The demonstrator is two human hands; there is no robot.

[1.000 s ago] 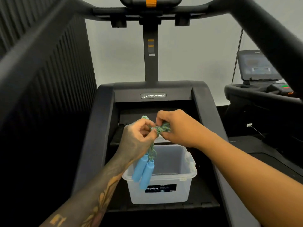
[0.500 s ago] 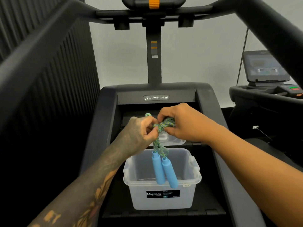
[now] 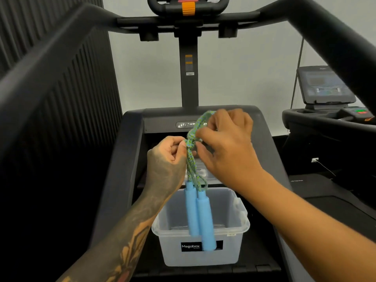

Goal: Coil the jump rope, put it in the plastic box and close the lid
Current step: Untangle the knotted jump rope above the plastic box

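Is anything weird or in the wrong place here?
A bit. The open plastic box sits on a treadmill, an odd spot. The jump rope, bunched between both hands, dangles its blue handles above it. Nothing looks broken.

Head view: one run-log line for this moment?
left hand: pinching green braided jump rope | right hand: pinching rope loop | blue foam handles: dangling over open clear plastic box

Green-blue jump rope [image 3: 191, 159] bundled, blue handles [image 3: 200, 217] hanging over open translucent plastic box [image 3: 230, 253].
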